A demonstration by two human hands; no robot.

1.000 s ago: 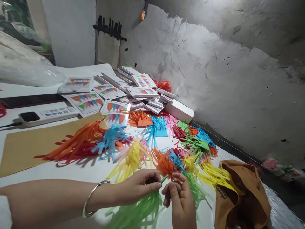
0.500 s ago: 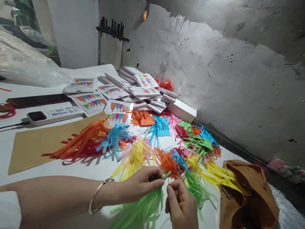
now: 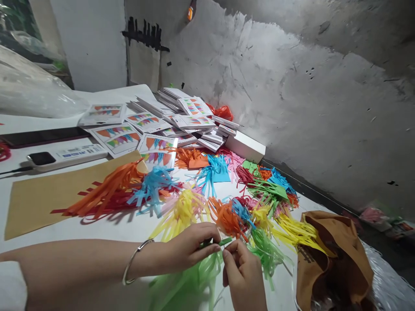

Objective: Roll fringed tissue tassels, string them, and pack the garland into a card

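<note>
Low in the frame's middle, the left hand (image 3: 189, 250) and right hand (image 3: 244, 276) both pinch tight on the rolled neck of 1 green paper tassel (image 3: 197, 276) over the desk (image 3: 97, 231) — featherlight, limp, probably easily torn, so that firm neck seems the safest hold.

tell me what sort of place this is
Probably a small craft workshop: fringed paper tassels in many colours litter the white table, stacks of printed packaging cards sit behind, and the left hand and right hand pinch a green tassel.

left hand (image 3: 189, 249) and right hand (image 3: 244, 276) in a pinch grip on the green tassel (image 3: 194, 278), bright tassels (image 3: 184, 209) beyond
</note>
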